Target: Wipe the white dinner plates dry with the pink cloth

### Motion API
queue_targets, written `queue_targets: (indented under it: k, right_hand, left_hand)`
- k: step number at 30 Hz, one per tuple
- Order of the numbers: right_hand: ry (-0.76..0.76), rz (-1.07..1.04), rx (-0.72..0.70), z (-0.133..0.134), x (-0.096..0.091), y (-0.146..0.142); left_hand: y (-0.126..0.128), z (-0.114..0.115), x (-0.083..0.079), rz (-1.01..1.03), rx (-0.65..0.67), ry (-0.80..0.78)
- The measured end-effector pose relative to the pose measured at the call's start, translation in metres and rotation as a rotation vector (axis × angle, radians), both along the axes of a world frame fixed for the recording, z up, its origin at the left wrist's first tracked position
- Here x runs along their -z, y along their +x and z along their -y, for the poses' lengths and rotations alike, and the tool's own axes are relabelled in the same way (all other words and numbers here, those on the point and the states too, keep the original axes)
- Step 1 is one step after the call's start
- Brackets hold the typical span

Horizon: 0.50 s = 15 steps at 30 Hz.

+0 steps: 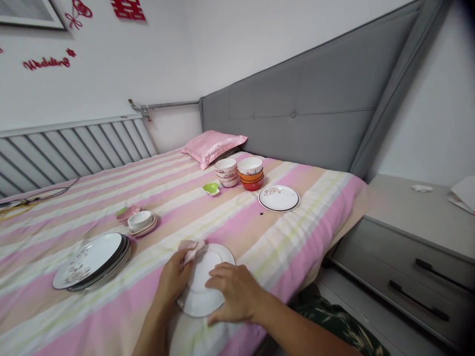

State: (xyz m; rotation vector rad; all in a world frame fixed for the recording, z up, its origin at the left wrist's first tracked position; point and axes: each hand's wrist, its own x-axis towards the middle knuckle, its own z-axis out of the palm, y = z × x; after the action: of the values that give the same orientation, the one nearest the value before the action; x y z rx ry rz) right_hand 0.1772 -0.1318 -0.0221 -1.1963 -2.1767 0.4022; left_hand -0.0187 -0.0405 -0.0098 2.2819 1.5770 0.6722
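Note:
A white plate [202, 299] is at the near edge of the bed, a round ring showing on its upward face. My left hand [174, 277] is at its left rim, fingers closed on a pale pink cloth [192, 248] that lies against the rim. From the right, my right hand [237, 291] curves over the plate, fingers bent on its face and thumb by the near rim. Just left of my hands stands a stack of dark-rimmed plates [94, 257] with a floral print on top.
Small white dishes [141, 219] are stacked beside a pink dish [129, 212]. Farther back are a green leaf-shaped dish [211, 188], white bowls [226, 170], coloured bowls [251, 173] and a floral plate [279, 198]. A pink pillow [213, 145] and grey nightstand [401, 262] are beyond.

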Motion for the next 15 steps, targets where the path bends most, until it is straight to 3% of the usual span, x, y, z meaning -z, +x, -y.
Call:
queue_targets:
  k: [5, 15]
  right_hand:
    - [-0.027, -0.094, -0.009, 0.0, 0.0, 0.002]
    - [-0.047, -0.111, -0.01, -0.002, -0.01, 0.002]
  left_hand:
    - [0.003, 0.003, 0.007, -0.162, 0.1, 0.018]
    - [0.016, 0.007, 0.01, -0.207, 0.296, 0.211]
